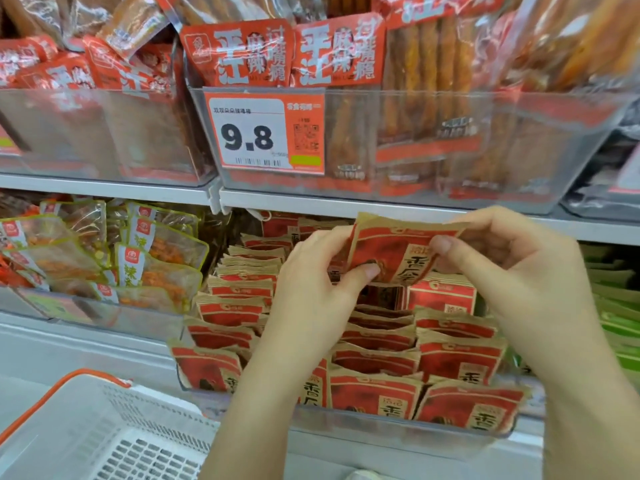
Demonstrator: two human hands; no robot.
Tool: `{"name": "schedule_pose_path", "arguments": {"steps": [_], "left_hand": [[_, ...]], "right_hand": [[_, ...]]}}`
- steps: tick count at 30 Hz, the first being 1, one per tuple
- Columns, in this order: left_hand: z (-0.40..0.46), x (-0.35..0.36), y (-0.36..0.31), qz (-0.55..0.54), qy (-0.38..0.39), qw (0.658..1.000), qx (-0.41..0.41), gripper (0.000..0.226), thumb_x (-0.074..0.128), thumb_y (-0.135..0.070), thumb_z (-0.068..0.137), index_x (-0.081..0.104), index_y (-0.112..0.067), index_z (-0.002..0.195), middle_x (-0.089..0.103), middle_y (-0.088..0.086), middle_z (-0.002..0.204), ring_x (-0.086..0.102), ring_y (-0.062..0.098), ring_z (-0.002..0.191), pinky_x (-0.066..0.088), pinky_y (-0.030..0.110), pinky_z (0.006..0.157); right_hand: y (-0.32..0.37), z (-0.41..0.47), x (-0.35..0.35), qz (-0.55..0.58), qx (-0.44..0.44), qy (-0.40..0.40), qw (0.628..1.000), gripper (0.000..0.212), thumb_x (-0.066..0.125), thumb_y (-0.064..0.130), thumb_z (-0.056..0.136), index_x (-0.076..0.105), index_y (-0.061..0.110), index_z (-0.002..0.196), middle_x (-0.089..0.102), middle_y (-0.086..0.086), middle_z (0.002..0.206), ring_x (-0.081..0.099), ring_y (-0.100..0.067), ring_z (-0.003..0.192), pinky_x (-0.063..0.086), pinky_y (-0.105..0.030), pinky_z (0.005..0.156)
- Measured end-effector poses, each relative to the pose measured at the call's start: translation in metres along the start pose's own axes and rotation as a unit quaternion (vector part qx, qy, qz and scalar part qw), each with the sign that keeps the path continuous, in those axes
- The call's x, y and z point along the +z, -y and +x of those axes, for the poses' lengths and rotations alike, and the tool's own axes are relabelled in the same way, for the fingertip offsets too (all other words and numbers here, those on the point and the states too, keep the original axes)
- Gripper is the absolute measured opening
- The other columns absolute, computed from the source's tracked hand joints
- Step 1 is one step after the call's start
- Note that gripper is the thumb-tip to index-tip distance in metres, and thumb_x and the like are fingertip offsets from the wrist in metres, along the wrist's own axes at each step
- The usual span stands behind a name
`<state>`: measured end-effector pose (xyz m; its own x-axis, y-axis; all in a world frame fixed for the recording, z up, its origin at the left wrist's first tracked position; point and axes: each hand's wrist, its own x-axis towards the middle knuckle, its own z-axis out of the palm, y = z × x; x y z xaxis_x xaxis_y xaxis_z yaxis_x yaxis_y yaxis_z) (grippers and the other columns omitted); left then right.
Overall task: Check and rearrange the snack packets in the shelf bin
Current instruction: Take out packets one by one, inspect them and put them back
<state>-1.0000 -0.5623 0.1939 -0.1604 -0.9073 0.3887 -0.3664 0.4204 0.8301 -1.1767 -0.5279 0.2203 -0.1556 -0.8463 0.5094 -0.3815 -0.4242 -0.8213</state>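
Left hand (311, 271) and right hand (512, 268) are pinching one red packet (398, 251) at centre frame, covering part of its print; bin (381, 427) rows below are partly hiding; upper price tag (265, 133) is reading 9.8.

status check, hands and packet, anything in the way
Left hand and right hand both pinch one red packet, lifted above the bin. Rows below standing. Nothing blocking.

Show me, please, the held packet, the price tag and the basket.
held packet (398, 252), head view, its red front between both hands.
price tag (265, 133), head view, its white field by the number.
basket (72, 415), head view, its white near wall.
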Motion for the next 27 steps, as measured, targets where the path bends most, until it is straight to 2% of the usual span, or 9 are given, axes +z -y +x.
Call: {"name": "schedule_pose_path", "arguments": {"steps": [2,6,11,14,17,20,24,26,27], "left_hand": [[0.003,0.000,-0.002,-0.005,0.019,1.000,-0.004,0.029,0.071,-0.019,0.090,0.066,-0.038,0.111,0.069,-0.019,0.105,0.060,-0.001,0.101,0.049,0.022,0.089],[0.006,0.003,-0.004,-0.018,0.028,0.999,-0.007,0.031,0.072,-0.017,0.088,0.066,-0.042,0.104,0.071,-0.024,0.098,0.062,-0.005,0.095,0.047,0.009,0.081],[0.005,0.007,0.008,0.041,0.028,0.998,-0.038,0.027,0.071,-0.019,0.089,0.068,-0.031,0.113,0.070,-0.021,0.100,0.062,-0.006,0.095,0.046,0.006,0.080],[0.005,0.005,0.009,0.083,0.014,0.996,-0.036,0.026,0.071,-0.022,0.088,0.066,-0.034,0.111,0.068,-0.023,0.098,0.061,-0.008,0.093,0.043,0.002,0.079],[0.004,0.002,0.007,0.105,0.004,0.994,-0.028,0.028,0.071,-0.019,0.088,0.062,-0.042,0.103,0.065,-0.025,0.092,0.058,-0.010,0.088,0.040,0.000,0.071],[0.007,0.003,0.008,0.137,-0.013,0.990,-0.030,0.024,0.070,-0.020,0.089,0.066,-0.037,0.106,0.065,-0.023,0.090,0.060,-0.004,0.084,0.042,0.004,0.070],[0.010,0.007,0.007,0.175,-0.019,0.984,-0.042,0.031,0.066,-0.029,0.092,0.064,-0.032,0.123,0.068,-0.015,0.103,0.063,0.004,0.089,0.051,0.023,0.084],[0.010,0.006,0.007,0.165,-0.048,0.984,-0.041,0.033,0.062,-0.031,0.095,0.062,-0.029,0.128,0.066,-0.016,0.101,0.063,0.000,0.086,0.049,0.019,0.081],[0.010,0.005,0.007,0.157,-0.065,0.985,-0.040,0.031,0.061,-0.030,0.096,0.063,-0.027,0.127,0.064,-0.019,0.097,0.062,-0.003,0.085,0.048,0.013,0.078]], "right_hand": [[-0.003,0.001,-0.004,-0.001,0.007,-0.007,1.000,0.008,0.074,0.025,0.080,0.067,0.021,0.079,0.071,-0.004,0.077,0.068,-0.024,0.073,0.055,-0.051,0.076],[-0.002,0.002,-0.010,0.009,0.002,-0.012,1.000,0.009,0.069,0.030,0.078,0.067,0.021,0.077,0.071,-0.003,0.077,0.068,-0.020,0.071,0.058,-0.040,0.074],[-0.019,0.003,0.000,-0.001,0.043,0.017,0.999,0.002,0.069,0.015,0.082,0.069,0.018,0.081,0.072,-0.001,0.076,0.069,-0.012,0.069,0.058,-0.030,0.073],[-0.019,0.004,0.001,0.010,0.052,0.029,0.998,0.006,0.068,0.015,0.083,0.068,0.020,0.080,0.072,0.003,0.076,0.069,-0.008,0.069,0.057,-0.021,0.071],[-0.018,0.006,0.002,0.003,0.047,0.038,0.998,0.009,0.067,0.016,0.084,0.068,0.023,0.080,0.072,0.006,0.075,0.069,-0.008,0.070,0.058,-0.024,0.072],[-0.019,0.007,0.004,-0.021,0.051,0.039,0.998,0.011,0.066,0.020,0.086,0.068,0.029,0.081,0.072,0.009,0.077,0.069,-0.008,0.075,0.058,-0.033,0.078],[-0.025,0.009,0.006,-0.074,0.103,0.079,0.989,0.012,0.063,0.027,0.089,0.069,0.032,0.098,0.071,0.017,0.089,0.067,0.001,0.089,0.054,-0.029,0.087],[-0.027,0.011,0.008,-0.114,0.133,0.106,0.979,0.024,0.058,0.033,0.092,0.065,0.029,0.115,0.064,0.023,0.098,0.061,0.007,0.093,0.050,-0.020,0.087],[-0.028,0.012,0.010,-0.129,0.141,0.111,0.975,0.031,0.056,0.035,0.093,0.063,0.027,0.122,0.061,0.023,0.101,0.059,0.008,0.094,0.046,-0.016,0.085]]}}
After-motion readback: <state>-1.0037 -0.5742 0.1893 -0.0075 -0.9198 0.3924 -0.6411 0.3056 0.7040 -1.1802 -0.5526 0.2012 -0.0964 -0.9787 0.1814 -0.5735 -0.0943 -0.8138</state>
